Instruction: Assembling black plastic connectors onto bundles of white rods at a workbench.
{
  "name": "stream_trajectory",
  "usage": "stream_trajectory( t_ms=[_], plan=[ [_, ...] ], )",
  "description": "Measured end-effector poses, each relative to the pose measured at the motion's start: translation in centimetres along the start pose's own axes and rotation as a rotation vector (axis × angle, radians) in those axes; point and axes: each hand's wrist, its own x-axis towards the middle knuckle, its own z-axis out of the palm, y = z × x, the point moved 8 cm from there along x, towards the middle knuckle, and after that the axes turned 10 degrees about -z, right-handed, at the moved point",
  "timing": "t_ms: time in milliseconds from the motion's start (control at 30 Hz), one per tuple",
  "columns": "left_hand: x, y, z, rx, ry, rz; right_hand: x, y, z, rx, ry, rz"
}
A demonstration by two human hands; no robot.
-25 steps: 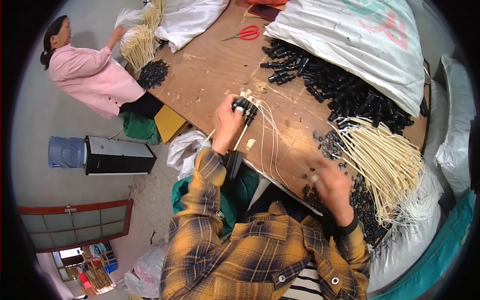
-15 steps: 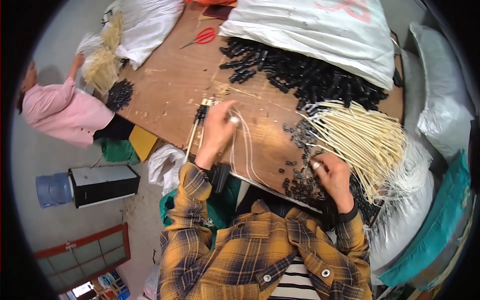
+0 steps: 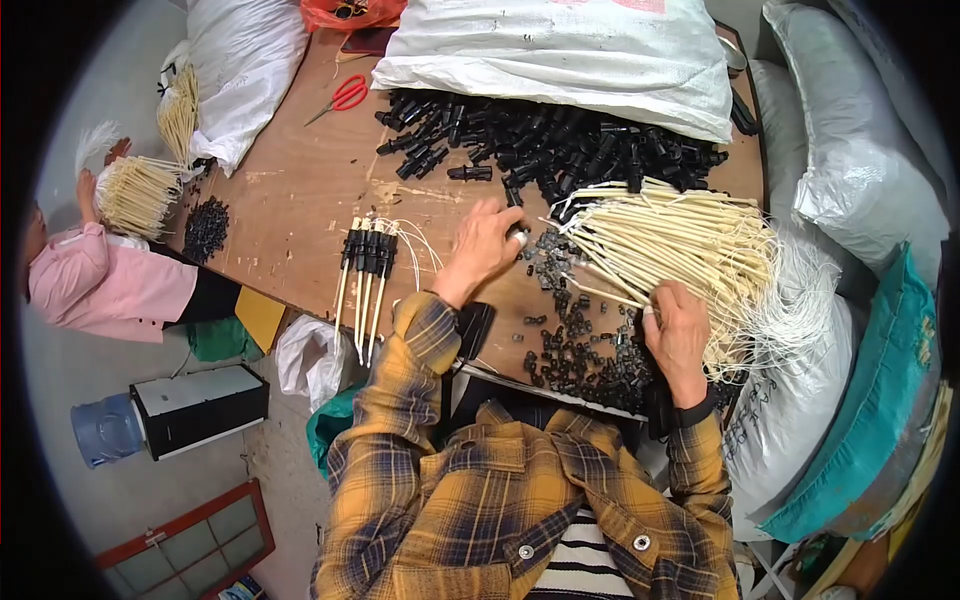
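Observation:
My left hand point(image 3: 483, 247) reaches over the middle of the table. Its fingers are bent and its thumb stands apart, with white on one fingertip. Just beyond is the edge of a heap of black plastic connectors point(image 3: 560, 150). My right hand point(image 3: 680, 335) is closed at the near side of a bundle of cream rods point(image 3: 680, 235) with white strings, its fingers round the end of one rod point(image 3: 605, 287). Small black plastic pieces point(image 3: 590, 355) lie between my hands. Left of my left hand, several rods fitted with black connectors point(image 3: 366, 265) lie side by side.
A large white sack point(image 3: 560, 60) lies behind the connector heap. Red-handled scissors point(image 3: 347, 94) are at the far left. At the table's left side a person in pink point(image 3: 110, 280) handles another rod bundle point(image 3: 140, 200). Full sacks point(image 3: 870, 140) line the right side.
My left hand has left the rods with connectors and moved right toward the connector heap. My right hand has gone from the small black pieces to the rod bundle. The view has shifted.

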Motion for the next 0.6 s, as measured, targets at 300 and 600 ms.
stream_trajectory(
  t_ms=[300,600],
  plan=[
    [0.5,-1.8,-0.8,0.038,0.291,-0.116,1.2,-4.2,1.1,0.234,-0.055,-0.093],
    [-3.9,2.0,0.0,-0.660,-0.174,-0.147,0.1,-2.1,3.0,0.630,-0.079,0.223]
  ],
)
